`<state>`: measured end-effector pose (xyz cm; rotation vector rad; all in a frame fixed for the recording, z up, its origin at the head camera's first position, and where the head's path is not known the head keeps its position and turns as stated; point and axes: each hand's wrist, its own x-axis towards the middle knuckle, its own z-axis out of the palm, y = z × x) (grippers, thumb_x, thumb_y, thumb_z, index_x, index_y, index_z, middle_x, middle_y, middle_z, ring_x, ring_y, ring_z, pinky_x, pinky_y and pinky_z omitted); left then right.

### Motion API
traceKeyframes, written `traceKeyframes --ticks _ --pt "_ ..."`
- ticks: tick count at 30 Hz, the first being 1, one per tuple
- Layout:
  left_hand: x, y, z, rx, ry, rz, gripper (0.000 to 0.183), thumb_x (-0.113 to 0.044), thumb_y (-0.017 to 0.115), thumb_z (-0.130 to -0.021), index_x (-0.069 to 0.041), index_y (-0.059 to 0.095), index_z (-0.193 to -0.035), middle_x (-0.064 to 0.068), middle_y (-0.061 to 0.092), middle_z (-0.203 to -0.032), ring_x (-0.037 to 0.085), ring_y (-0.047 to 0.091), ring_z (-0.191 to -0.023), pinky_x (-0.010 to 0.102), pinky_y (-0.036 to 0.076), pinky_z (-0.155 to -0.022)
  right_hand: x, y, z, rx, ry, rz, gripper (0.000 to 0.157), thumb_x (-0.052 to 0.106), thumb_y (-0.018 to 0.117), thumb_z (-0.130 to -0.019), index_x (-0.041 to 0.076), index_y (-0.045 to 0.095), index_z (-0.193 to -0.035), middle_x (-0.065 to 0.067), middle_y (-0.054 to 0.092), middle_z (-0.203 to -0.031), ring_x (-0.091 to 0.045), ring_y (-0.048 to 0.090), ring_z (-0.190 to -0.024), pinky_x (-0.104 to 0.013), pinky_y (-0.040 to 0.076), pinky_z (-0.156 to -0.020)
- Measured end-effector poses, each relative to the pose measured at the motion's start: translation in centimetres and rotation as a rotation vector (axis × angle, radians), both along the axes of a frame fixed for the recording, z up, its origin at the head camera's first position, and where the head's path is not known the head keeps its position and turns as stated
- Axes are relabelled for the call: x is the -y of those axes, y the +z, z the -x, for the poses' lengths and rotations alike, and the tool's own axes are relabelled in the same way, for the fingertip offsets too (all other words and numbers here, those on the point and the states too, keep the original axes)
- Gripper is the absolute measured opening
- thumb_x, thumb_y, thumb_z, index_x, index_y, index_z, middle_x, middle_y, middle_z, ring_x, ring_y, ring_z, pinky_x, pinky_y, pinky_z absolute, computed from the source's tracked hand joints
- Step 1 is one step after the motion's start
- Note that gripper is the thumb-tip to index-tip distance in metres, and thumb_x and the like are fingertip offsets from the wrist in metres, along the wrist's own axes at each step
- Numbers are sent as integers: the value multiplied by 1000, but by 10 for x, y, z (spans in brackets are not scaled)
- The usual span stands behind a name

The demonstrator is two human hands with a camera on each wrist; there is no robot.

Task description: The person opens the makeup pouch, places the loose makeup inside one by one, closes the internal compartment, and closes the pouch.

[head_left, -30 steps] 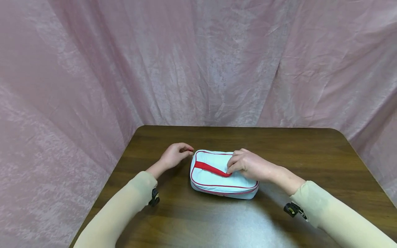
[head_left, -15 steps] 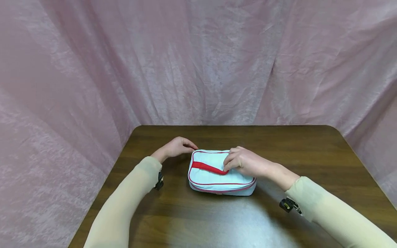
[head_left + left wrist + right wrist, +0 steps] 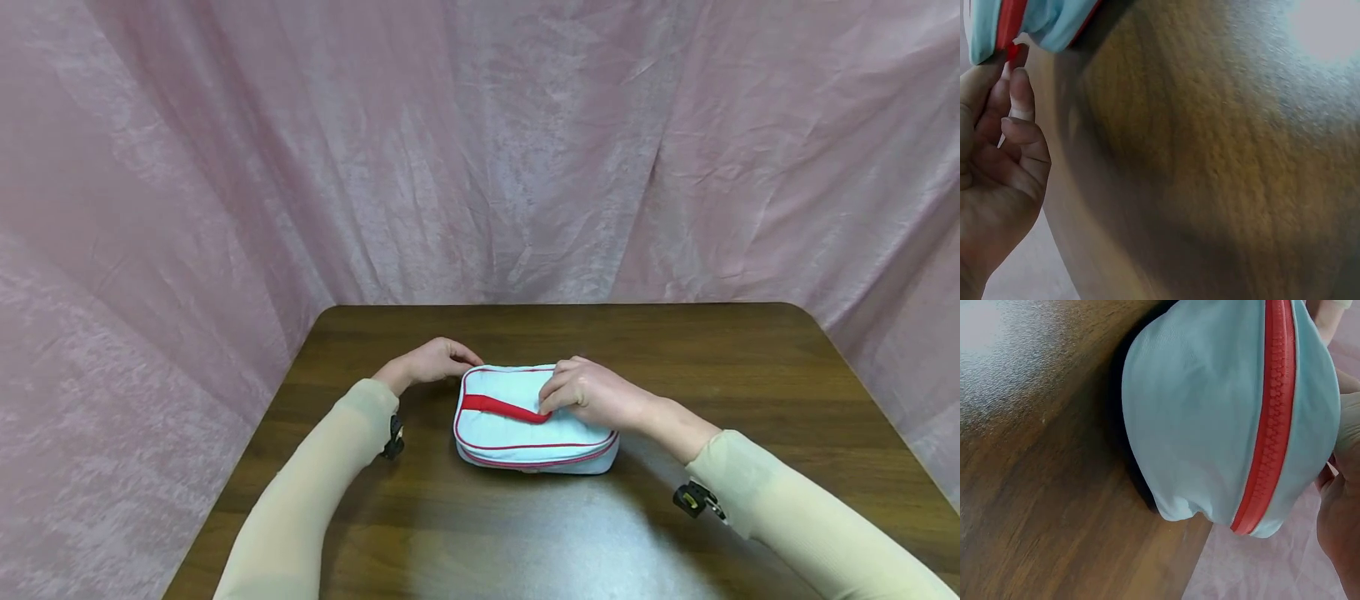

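Observation:
A pale blue zip bag (image 3: 510, 433) with red piping lies on the table, its red handle (image 3: 504, 408) across the top. At the bag's far left corner is my left hand (image 3: 433, 360). Its thumb and fingers pinch a small red zipper pull (image 3: 1013, 51), seen in the left wrist view at the end of the zip. My right hand (image 3: 592, 392) is over the right part of the bag's top, fingertips pinching the right end of the handle. The red zipper (image 3: 1270, 425) runs closed along the side facing the right wrist camera.
The brown wooden table (image 3: 525, 533) has rounded far corners. Pink velvety curtains (image 3: 450, 167) hang behind it and to its left. Pale sleeves cover both forearms, with a small black device (image 3: 693, 498) at the right wrist.
My left hand has moved right and around toward the back of the bag's far left corner. My right hand keeps its hold on the handle. The whole view has shifted slightly.

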<state>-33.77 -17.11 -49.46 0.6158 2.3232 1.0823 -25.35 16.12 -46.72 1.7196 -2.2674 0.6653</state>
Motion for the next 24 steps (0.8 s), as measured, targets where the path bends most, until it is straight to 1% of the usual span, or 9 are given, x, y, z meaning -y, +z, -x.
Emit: traceKeyframes --ticks 2,4,9,11,13,15,17,20,24 --pt "2 -1 -1 1 13 3 25 -18 66 -101 -10 75 -122 2 71 -118 24 60 -96 41 53 -80 -1 1 -2 14 -30 -8 32 -11 70 -86 16 81 -99 8 75 -102 -14 63 -95 -36 47 -80" --pt "3 -2 -2 -13 28 12 24 -20 65 -102 -12 75 -123 0 71 -118 26 60 -95 40 53 -78 -4 4 -4 40 -82 -19 33 -8 70 -88 18 81 -105 9 74 -105 -14 63 -98 -37 47 -82" --pt "6 -2 -8 -13 57 -10 26 -22 63 -104 -14 74 -126 1 71 -121 17 66 -98 44 55 -85 -16 14 -8 130 -246 -41 33 4 73 -92 16 76 -123 7 73 -114 -17 64 -106 -43 47 -93" --pt "7 -2 -12 4 70 -28 28 -21 62 -104 -12 72 -129 3 71 -121 17 68 -98 46 56 -87 -22 17 -10 166 -301 -45 32 9 74 -94 14 75 -125 7 72 -116 -16 64 -109 -45 45 -94" --pt "9 -3 -16 17 84 -35 29 -22 61 -105 -13 71 -131 3 71 -119 18 68 -96 46 55 -85 -31 19 -11 196 -345 -37 32 12 73 -95 15 74 -127 8 72 -118 -15 63 -110 -45 44 -96" --pt "12 -3 -21 18 91 -28 31 -24 61 -105 -15 69 -133 2 71 -120 20 69 -98 47 55 -85 -42 19 -13 198 -387 -23 31 13 74 -95 16 74 -126 8 72 -119 -16 62 -112 -46 43 -96" --pt "17 -2 -27 -2 96 -8 35 -29 61 -105 -16 66 -138 2 69 -124 20 68 -101 47 55 -85 -56 19 -16 182 -429 -8 33 13 73 -95 19 74 -127 8 71 -119 -18 61 -113 -46 41 -97" --pt "28 1 -34 -59 112 11 42 -31 60 -105 -16 60 -144 3 64 -135 22 66 -109 47 55 -88 -79 19 -21 123 -502 6 34 13 74 -94 19 74 -128 4 72 -119 -23 60 -113 -47 40 -96" --pt "44 11 -44 -213 164 57 49 -35 60 -105 -16 54 -150 5 54 -148 27 57 -126 50 49 -100 -109 18 -30 56 -606 -17 35 20 75 -95 18 73 -129 -1 71 -121 -28 58 -115 -52 38 -97"
